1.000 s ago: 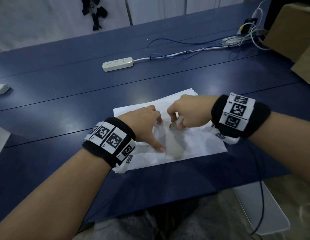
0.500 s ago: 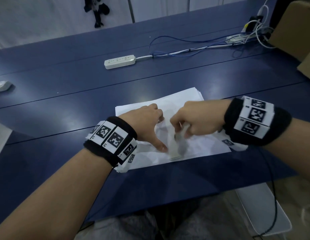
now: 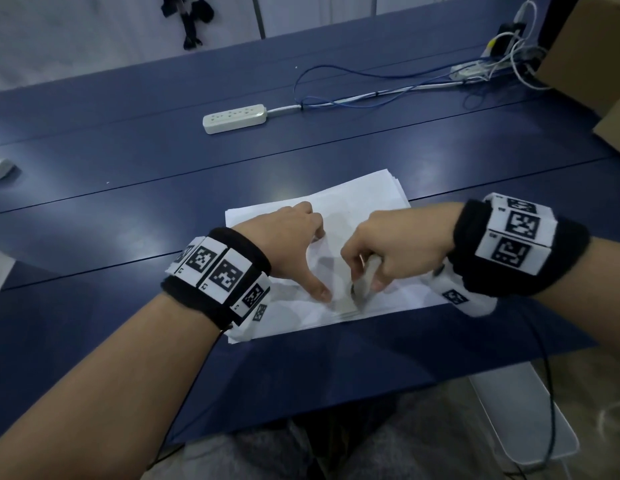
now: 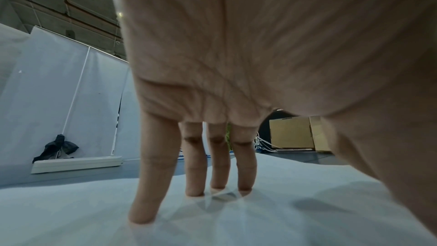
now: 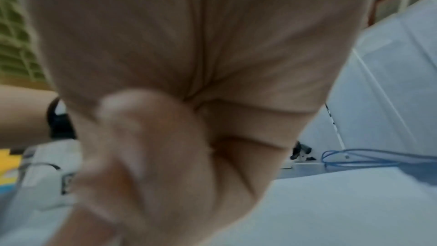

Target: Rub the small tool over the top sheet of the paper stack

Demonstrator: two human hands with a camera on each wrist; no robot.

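Head view shows our white sheet of paper (image 3: 353,202) on a paper stack at the near edge of the dark blue table (image 3: 128,161). Our right hand (image 3: 395,251) pinches a pale flat tool (image 3: 365,278) against it; our left hand (image 3: 291,244) presses down beside it, fingers (image 4: 194,166) spread straight.

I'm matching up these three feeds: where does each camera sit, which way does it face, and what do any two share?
Head: worn on the head, facing forward and down at the blue table; both forearms show, left hand pressing the white paper stack, right hand pinching a small pale object.
Left wrist: under the left palm, facing along straight fingers onto the paper.
Right wrist: under the right palm, blurred, curled fingers filling it.
Shared: head and left wrist both show the white power strip and cardboard box.
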